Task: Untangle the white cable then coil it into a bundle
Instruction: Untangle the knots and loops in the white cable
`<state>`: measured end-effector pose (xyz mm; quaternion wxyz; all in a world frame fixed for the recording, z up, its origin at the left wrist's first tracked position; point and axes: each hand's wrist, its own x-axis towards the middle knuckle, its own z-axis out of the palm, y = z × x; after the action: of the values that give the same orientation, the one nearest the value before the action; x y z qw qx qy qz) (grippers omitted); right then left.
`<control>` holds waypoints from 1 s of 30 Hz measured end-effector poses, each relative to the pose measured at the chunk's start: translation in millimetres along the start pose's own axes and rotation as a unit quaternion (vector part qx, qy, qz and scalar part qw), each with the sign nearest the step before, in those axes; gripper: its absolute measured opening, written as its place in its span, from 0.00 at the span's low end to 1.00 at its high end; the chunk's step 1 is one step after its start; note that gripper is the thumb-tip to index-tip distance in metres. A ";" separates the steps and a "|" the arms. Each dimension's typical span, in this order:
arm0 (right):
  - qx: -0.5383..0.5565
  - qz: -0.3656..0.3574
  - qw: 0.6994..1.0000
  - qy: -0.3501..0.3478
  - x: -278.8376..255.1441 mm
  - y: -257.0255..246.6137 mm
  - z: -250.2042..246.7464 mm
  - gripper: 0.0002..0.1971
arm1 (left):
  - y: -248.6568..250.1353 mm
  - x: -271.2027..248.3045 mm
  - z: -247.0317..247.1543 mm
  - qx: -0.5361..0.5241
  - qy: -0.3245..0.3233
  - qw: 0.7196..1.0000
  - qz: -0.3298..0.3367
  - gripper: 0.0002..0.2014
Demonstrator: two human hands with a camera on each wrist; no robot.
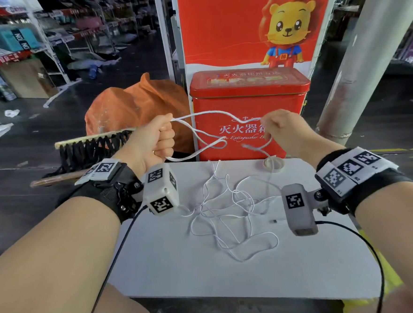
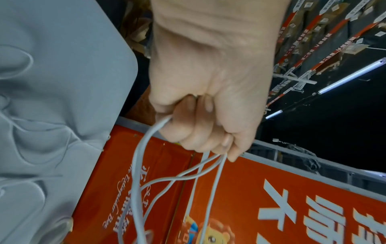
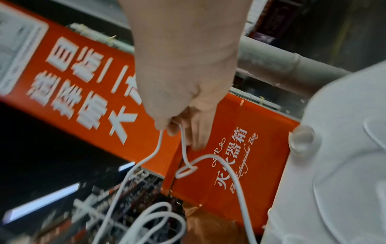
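The left hand (image 1: 155, 138) is a closed fist gripping several loops of the white cable (image 1: 200, 134) above the far left edge of the white table (image 1: 257, 270). The right hand (image 1: 280, 126) pinches one strand between thumb and fingers — a stretch of cable spans the two hands in front of the red fire extinguisher box (image 1: 249, 99). The rest trails down to a loose tangle on the table, near a roll of clear tape (image 1: 273, 164) at the far edge.

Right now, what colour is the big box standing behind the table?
The box is red with white lettering on its front, clearest in the head view.
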<state>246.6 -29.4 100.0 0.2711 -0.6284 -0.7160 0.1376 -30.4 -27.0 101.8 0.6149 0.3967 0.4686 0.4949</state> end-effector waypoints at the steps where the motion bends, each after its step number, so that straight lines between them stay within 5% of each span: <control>1: 0.136 0.034 0.990 0.023 0.5 0.4 1.5 0.23 | 1.7 -2.4 3.7 -0.001 -0.011 1.000 -0.001 0.22; 3: 0.349 0.110 0.930 0.046 3.0 1.1 4.5 0.19 | 4.1 -7.1 12.0 0.013 -0.032 0.999 0.001 0.22; 8: 0.427 0.203 0.876 0.095 10.8 7.7 2.5 0.13 | 9.4 -17.0 28.0 0.040 -0.073 0.996 0.034 0.23; 11: 0.599 0.190 0.770 0.113 9.5 9.2 -1.7 0.11 | 7.1 -17.5 29.9 0.088 -0.083 0.992 0.045 0.22; 13: 0.635 0.162 0.749 0.102 7.7 11.4 -3.9 0.11 | 1.4 -14.4 27.5 0.116 -0.061 0.990 0.042 0.22; 15: 0.586 0.144 0.792 0.088 5.4 13.1 -7.9 0.11 | -4.4 -10.6 21.3 0.122 -0.019 0.992 0.036 0.22; 17: 0.379 0.121 0.913 0.084 3.7 19.8 -9.5 0.15 | -6.4 -8.1 13.2 0.093 0.013 0.995 0.032 0.21; 19: 0.129 0.098 0.984 0.071 0.6 26.3 -8.1 0.25 | -3.2 -7.8 7.9 0.044 0.014 0.999 0.022 0.22; 21: 0.009 0.143 0.988 0.052 -1.0 29.9 -5.8 0.32 | 1.8 -10.8 8.8 0.031 -0.027 0.999 -0.002 0.23; 25: -0.060 0.226 0.972 0.022 3.2 33.2 1.6 0.37 | 6.9 -19.8 24.4 0.056 -0.115 0.991 -0.031 0.25; 30: -0.145 0.167 0.973 -0.072 2.1 32.0 19.9 0.35 | 16.8 -20.5 42.8 -0.103 -0.124 0.987 -0.001 0.26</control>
<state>261.8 -19.0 67.1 0.0986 -0.7601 -0.6308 0.1206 5.7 -44.8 132.1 0.7064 0.3891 0.3353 0.4870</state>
